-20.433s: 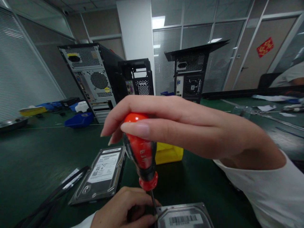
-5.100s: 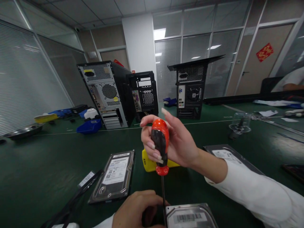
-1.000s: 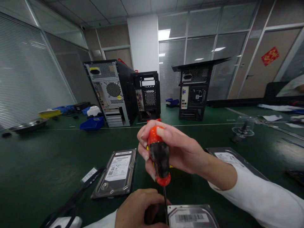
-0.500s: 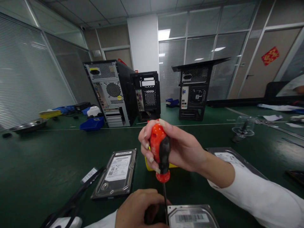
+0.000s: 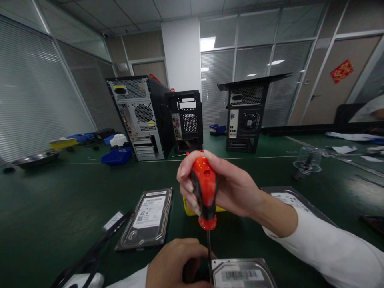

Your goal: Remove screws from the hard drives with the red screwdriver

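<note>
My right hand (image 5: 228, 188) is wrapped round the red and black handle of a screwdriver (image 5: 204, 192) that stands upright. Its thin shaft runs down to the left edge of a hard drive (image 5: 243, 274) at the bottom of the view. My left hand (image 5: 177, 264) is curled at that drive's left edge, fingers closed round the shaft's lower end; the tip is hidden.
A second hard drive (image 5: 148, 218) lies to the left, a third (image 5: 288, 196) under my right forearm. A yellow bin (image 5: 187, 208) sits behind the screwdriver. Three computer cases (image 5: 141, 116) stand at the back. Blue bins (image 5: 115, 156), a metal tray (image 5: 33, 158) and black straps (image 5: 90, 256) lie left.
The screwdriver handle has turned in my right hand, more red now facing me, and my fingers have shifted their hold. My left hand and the drive stay put.
</note>
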Motion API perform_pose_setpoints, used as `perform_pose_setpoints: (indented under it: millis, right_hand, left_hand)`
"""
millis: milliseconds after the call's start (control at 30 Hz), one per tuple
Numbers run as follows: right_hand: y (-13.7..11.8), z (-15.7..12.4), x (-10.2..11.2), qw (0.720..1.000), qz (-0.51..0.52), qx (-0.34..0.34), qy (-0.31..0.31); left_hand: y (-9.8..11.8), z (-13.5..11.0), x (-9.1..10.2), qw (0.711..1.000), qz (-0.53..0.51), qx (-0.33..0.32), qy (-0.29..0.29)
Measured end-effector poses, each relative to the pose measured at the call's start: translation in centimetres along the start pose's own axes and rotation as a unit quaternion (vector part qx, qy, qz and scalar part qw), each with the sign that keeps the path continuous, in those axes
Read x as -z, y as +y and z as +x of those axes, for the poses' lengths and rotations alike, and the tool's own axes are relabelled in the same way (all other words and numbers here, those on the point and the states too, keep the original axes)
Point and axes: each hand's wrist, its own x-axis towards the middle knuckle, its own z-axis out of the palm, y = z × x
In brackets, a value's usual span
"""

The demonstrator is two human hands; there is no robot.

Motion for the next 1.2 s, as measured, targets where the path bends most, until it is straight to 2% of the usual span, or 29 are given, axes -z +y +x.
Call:
perform_pose_setpoints:
  millis: [167, 400, 533, 633, 867, 1100, 1200]
  right_hand:
    - [0.0, -0.1, -0.6, 1.000, -0.002, 0.010, 0.029]
    - [-0.3, -0.1, -0.4, 0.999, 0.036, -0.013, 0.002]
    - [-0.2, 0.0, 0.1, 0.998, 0.056, -0.033, -0.004]
    - [0.0, 0.0, 0.2, 0.998, 0.053, -0.029, 0.009]
    - [0.2, -0.2, -0.4, 0.999, 0.038, 0.002, -0.012]
    - [0.0, 0.0, 0.0, 0.998, 0.053, -0.014, -0.034]
    - [0.0, 0.1, 0.0, 0.998, 0.056, -0.024, -0.015]
  left_hand:
    - [0.4, 0.0, 0.3, 1.000, -0.003, 0.003, -0.012]
    - [0.7, 0.2, 0.8, 0.999, 0.009, 0.015, -0.035]
    - [0.5, 0.1, 0.6, 1.000, 0.008, 0.006, -0.023]
    - [0.6, 0.0, 0.5, 1.000, 0.010, 0.021, -0.015]
    - [1.0, 0.0, 0.6, 0.999, 0.002, 0.033, -0.021]
    - [1.2, 0.1, 0.7, 0.999, 0.012, 0.023, -0.031]
    - [1.2, 0.2, 0.9, 0.998, 0.019, 0.031, -0.050]
